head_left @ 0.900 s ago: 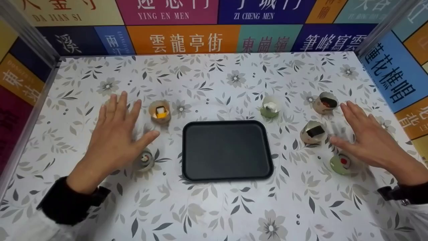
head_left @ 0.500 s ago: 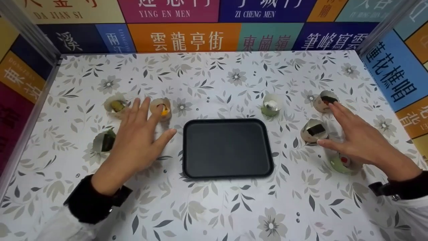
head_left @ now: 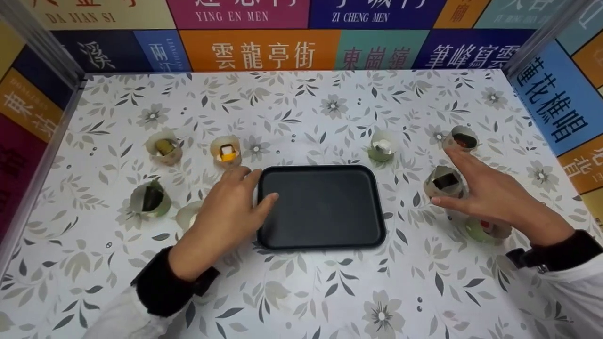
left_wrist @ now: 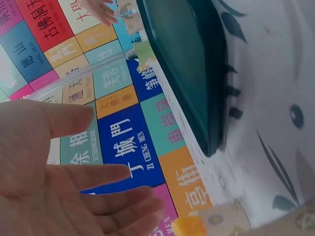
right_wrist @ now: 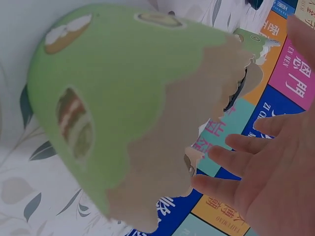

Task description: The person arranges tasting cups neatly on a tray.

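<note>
In the head view my left hand [head_left: 226,216] hovers by the left rim of the black tray [head_left: 320,207], its thumb above it. The left wrist view shows that palm with fingers extended and holding nothing. Partly behind this hand is a pale paper cup [head_left: 187,215]. My right hand [head_left: 499,193] is over the right side, fingers extended beside a paper cup [head_left: 443,183] with a black-wrapped piece inside. Whether it touches that cup I cannot tell. Beneath its palm sits a green paper cup [head_left: 478,230], large in the right wrist view. Another cup [head_left: 461,139] stands at its fingertips.
Left of the tray stand paper cups with a yellow-and-white piece [head_left: 227,153], an olive-green piece [head_left: 165,147] and a dark piece [head_left: 151,197]. A green cup with something white [head_left: 381,148] is behind the tray's right end. Lettered panels [head_left: 264,49] border the table [head_left: 306,287].
My left hand has moved right from the left-hand cups to the tray's rim, uncovering cups behind it. My right hand has shifted left, closer to the cup with the black-wrapped piece.
</note>
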A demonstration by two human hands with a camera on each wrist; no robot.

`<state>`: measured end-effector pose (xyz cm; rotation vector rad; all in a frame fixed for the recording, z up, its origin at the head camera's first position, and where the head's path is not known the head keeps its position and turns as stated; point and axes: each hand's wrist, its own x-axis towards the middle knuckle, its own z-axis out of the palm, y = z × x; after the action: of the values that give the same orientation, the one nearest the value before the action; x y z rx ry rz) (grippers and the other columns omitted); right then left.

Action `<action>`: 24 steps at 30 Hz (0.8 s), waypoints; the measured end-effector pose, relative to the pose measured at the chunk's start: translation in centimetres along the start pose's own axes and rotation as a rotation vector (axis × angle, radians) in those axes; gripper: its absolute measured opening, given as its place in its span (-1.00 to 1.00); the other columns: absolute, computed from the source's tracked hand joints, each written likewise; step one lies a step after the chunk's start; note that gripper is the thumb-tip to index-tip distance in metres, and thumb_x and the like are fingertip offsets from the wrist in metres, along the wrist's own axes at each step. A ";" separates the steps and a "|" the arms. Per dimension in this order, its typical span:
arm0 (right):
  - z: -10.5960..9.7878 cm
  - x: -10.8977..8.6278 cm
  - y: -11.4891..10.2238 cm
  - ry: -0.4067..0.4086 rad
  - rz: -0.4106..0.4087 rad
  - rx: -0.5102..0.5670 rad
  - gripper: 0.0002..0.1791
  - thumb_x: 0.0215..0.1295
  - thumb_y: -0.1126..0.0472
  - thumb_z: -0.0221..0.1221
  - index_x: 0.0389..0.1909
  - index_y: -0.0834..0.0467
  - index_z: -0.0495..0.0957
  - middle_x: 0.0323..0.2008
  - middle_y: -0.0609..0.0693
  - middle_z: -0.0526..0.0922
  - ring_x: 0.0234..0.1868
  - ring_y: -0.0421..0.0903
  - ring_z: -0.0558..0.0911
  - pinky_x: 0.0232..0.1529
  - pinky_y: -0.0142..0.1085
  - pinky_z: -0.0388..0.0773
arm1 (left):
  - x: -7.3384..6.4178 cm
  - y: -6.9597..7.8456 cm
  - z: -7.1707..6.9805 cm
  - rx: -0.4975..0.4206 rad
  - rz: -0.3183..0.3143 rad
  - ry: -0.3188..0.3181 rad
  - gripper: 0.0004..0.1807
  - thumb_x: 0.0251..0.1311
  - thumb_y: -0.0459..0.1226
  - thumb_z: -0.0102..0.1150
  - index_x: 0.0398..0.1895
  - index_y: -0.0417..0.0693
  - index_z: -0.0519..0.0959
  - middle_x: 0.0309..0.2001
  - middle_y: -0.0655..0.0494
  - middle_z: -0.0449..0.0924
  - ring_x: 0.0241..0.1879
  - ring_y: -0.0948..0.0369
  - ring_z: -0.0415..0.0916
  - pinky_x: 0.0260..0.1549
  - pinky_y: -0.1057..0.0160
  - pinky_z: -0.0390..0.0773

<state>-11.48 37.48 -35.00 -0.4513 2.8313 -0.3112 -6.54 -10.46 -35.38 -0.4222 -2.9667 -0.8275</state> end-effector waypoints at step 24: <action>0.9 2.4 -1.0 -0.082 0.093 -0.030 0.28 0.19 -0.32 0.41 0.64 0.29 -0.06 0.36 0.51 0.38 0.19 0.46 0.53 0.01 0.33 0.49 | 0.6 -0.4 2.4 0.031 -0.116 -0.201 -0.76 0.28 -0.51 0.06 -0.55 -0.15 0.49 -0.41 -0.18 0.61 -0.37 -0.13 0.63 -0.46 -0.08 0.59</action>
<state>-13.13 35.58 -36.13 -0.3290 2.7693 -0.2267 -7.13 -9.37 -37.57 -0.3547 -3.2118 -0.7916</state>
